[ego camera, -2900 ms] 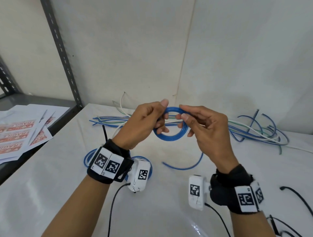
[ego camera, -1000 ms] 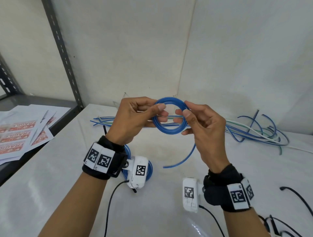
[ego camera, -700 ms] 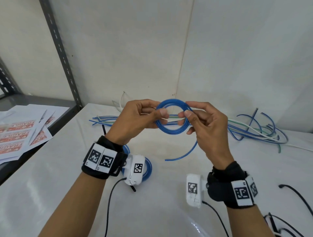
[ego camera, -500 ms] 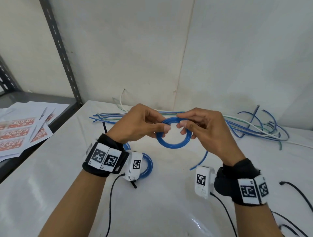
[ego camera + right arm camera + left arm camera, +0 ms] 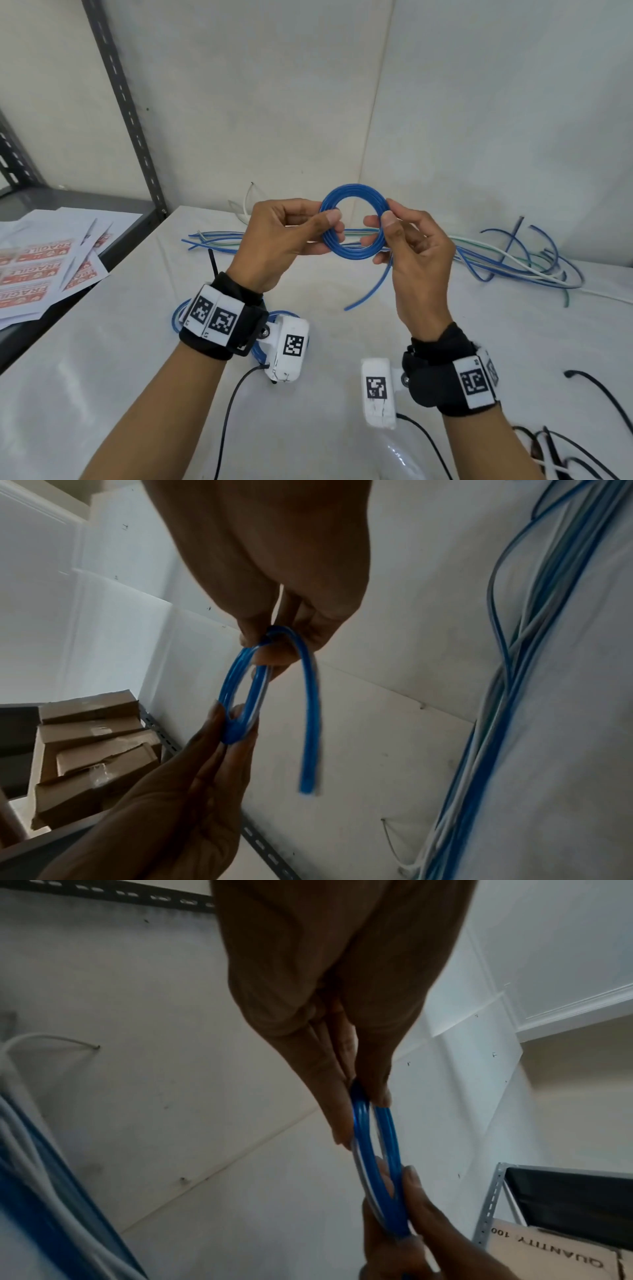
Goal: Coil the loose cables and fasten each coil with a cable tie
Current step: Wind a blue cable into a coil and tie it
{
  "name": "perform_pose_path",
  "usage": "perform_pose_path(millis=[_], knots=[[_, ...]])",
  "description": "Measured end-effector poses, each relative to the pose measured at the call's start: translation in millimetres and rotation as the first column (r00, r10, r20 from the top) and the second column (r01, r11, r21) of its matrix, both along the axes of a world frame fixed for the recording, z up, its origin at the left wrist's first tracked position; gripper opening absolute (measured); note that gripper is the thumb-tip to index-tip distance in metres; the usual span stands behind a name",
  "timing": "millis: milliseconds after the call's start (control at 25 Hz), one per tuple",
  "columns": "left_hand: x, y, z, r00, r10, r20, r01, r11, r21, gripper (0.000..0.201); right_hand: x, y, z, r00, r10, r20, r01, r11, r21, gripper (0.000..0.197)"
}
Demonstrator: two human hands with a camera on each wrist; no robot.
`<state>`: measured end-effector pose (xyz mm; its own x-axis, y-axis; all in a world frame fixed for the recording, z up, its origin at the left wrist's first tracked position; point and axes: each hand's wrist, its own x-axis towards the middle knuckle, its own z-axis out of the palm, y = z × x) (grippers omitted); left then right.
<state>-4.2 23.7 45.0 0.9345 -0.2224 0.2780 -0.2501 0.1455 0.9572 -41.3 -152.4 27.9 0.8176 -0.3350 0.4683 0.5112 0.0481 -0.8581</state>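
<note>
Now both hands are holding the raised blue coil (image 5: pixel 354 222), lifted again since half a second ago.
Left hand (image 5: pixel 279 241) and right hand (image 5: pixel 416 246) are pinching opposite sides; the loose tail (image 5: pixel 371 286) is hanging shorter, so coiling is probably nearly done.

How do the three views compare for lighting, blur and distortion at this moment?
Head view: bright and even, sharp on the blue coil pinched by the left hand and right hand; wide-angle bending tilts the shelf upright. Left wrist view: dim, the hand backlit and dark, loose cables smeared. Right wrist view: dim, the coil's free end motion-blurred.
</note>
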Motion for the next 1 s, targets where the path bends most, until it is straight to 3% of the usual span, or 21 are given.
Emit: perform_pose_path(millis=[120,200,280,360,440,640,760,840,1000], knots=[[2,2,-2,0.995,-0.1,-0.015,0.101,0.99,0.1,0.024,4,-14,0,0.999,0.03,0.027,-0.024,0.98,-0.2,0.015],[3,4,-3,0.992,-0.124,0.019,0.116,0.962,0.247,0.024,4,-21,0,0.995,0.097,-0.026,-0.1,0.912,-0.398,0.014],[2,5,-3,0.993,-0.117,0.03,0.098,0.929,0.357,0.018,4,-25,0,0.99,0.126,-0.066,-0.142,0.855,-0.499,0.014],[1,6,-3,0.995,-0.102,0.021,0.089,0.938,0.334,0.018,3,-27,1,0.99,0.121,-0.073,-0.141,0.846,-0.515,0.018],[2,7,-3,0.998,-0.064,0.009,0.061,0.979,0.194,0.02,2,-26,3,0.995,0.088,-0.05,-0.101,0.865,-0.492,0.024],[1,0,-1,0.998,-0.012,-0.061,0.005,0.994,-0.107,0.014,-1,-11,2,0.997,-0.045,0.061,0.059,0.969,-0.238,0.016],[1,-2,1,0.996,-0.004,-0.086,-0.014,0.98,-0.201,0.013,-2,-1,3,0.997,-0.005,0.077,0.02,0.979,-0.203,0.025],[1,-1,1,0.994,-0.042,-0.099,0.024,0.984,-0.176,0.015,-1,-5,3,0.997,0.025,0.07,-0.009,0.976,-0.22,0.031],[1,4,-1,0.996,-0.085,-0.034,0.088,0.991,0.098,0.021,3,-27,3,0.993,0.113,-0.019,-0.111,0.903,-0.414,0.029]])
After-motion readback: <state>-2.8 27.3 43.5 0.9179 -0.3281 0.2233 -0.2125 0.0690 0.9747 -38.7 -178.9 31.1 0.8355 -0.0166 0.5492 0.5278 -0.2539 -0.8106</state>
